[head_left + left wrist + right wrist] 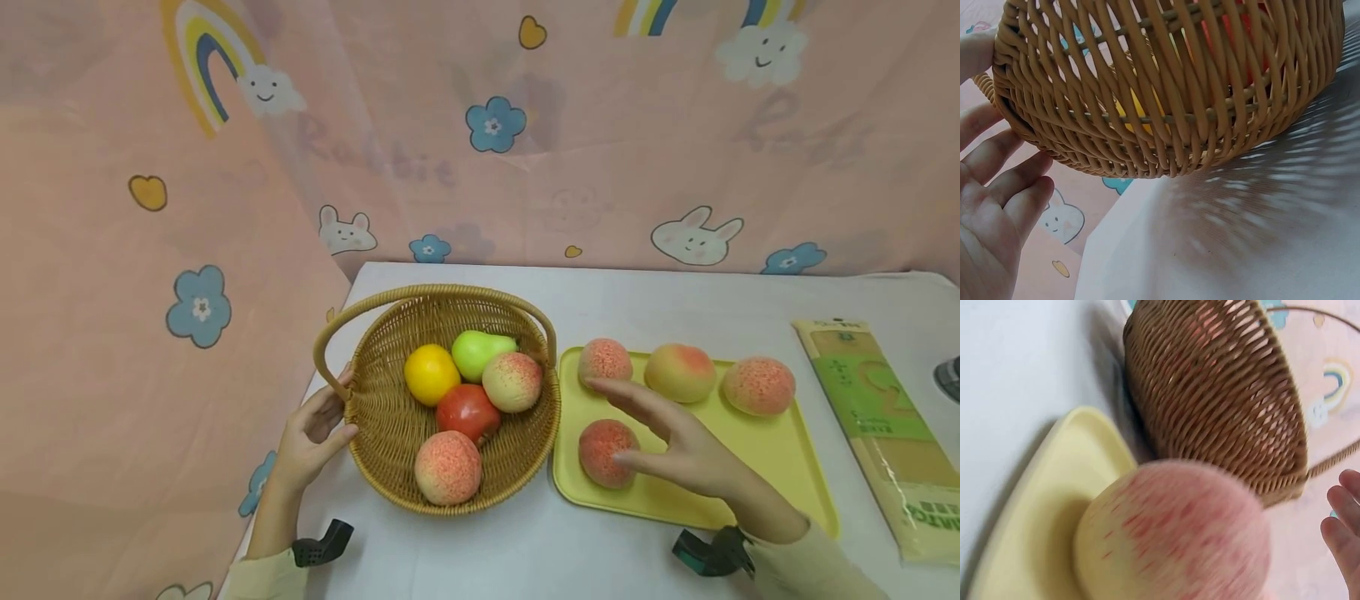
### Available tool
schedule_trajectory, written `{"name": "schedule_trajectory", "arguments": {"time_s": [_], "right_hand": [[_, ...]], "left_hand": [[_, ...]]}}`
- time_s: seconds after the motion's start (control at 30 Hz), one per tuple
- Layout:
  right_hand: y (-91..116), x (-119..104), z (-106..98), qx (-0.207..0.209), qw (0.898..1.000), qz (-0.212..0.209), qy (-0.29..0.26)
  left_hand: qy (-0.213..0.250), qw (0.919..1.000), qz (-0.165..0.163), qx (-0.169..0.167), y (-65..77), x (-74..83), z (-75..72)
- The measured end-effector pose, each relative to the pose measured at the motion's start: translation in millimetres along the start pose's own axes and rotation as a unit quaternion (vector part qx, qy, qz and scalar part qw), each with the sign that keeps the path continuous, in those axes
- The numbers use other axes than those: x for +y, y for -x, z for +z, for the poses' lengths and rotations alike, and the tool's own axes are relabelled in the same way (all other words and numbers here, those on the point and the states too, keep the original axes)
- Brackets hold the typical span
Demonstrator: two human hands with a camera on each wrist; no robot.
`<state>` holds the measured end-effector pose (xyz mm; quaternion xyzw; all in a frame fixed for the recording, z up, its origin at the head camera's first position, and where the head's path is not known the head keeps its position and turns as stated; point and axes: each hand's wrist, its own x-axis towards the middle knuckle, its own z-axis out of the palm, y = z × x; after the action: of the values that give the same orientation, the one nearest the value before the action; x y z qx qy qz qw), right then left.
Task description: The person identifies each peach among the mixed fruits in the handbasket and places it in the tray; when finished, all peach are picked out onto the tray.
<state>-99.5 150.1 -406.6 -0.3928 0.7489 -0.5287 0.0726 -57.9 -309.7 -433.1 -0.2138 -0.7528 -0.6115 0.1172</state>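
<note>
Left hand (pixel 311 437) at the left rim of the wicker basket (pixel 378 417), left of centre in the head frame, thumb and fingers gripping the edge. Right hand (pixel 693 450) lower right, fingers and thumb spread, holding nothing, over the near peach (pixel 603 454) at the left of the yellow tray (pixel 738 471). Head view alone shows the basket's full contents: orange (pixel 431 375), pear (pixel 483 354), pomegranate (pixel 467 411), two pinkish peaches (pixel 448 467). Left wrist view adds the outer weave, yellow and red glimpsed through gaps; right wrist view, a peach filling lower centre, fingertips apart from it at right edge. Basket mouth faces the head camera, handle (pixel 427 291) arching across its top. Pear's narrow end points right; near peach roundish, no long axis plain. Tray's long axis runs left to right, dipping rightward.
</note>
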Motion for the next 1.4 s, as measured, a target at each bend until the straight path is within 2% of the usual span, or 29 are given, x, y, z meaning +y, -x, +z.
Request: {"name": "schedule_trajectory", "arguments": {"time_s": [0.2, 0.5, 0.57, 0.73, 0.87, 1.17, 1.4], "right_hand": [[-27.0, -25.8, 6.7, -0.051, 0.998, -0.025, -0.001], [-70.3, -44.0, 31.4, -0.133, 0.989, -0.061, 0.014], [-79.9, -45.5, 38.3, -0.152, 0.987, -0.052, 0.008], [-100.1, -44.8, 55.0, -0.205, 0.978, 0.002, -0.042], [-111.8, -42.6, 65.7, -0.230, 0.971, 0.022, -0.065], [-127.6, -35.4, 81.2, -0.268, 0.960, 0.059, -0.060], [-131.3, -33.8, 86.8, -0.294, 0.952, 0.080, -0.027]], "left_hand": [[-0.001, 1.0000, -0.002, 0.002, -0.1, 0.8, -0.1], [0.005, 0.9999, -0.010, 0.000, -1.4, 3.5, -0.1], [0.004, 1.0000, -0.009, 0.001, -1.4, 3.2, -0.4], [0.002, 1.0000, -0.005, 0.001, -1.2, 3.2, -0.6], [0.003, 1.0000, -0.007, 0.000, -1.1, 4.2, 0.2], [0.002, 0.9999, -0.012, -0.002, -0.6, 4.0, 0.5], [0.004, 0.9999, -0.013, 0.000, -1.2, 3.7, 0.6]]}}
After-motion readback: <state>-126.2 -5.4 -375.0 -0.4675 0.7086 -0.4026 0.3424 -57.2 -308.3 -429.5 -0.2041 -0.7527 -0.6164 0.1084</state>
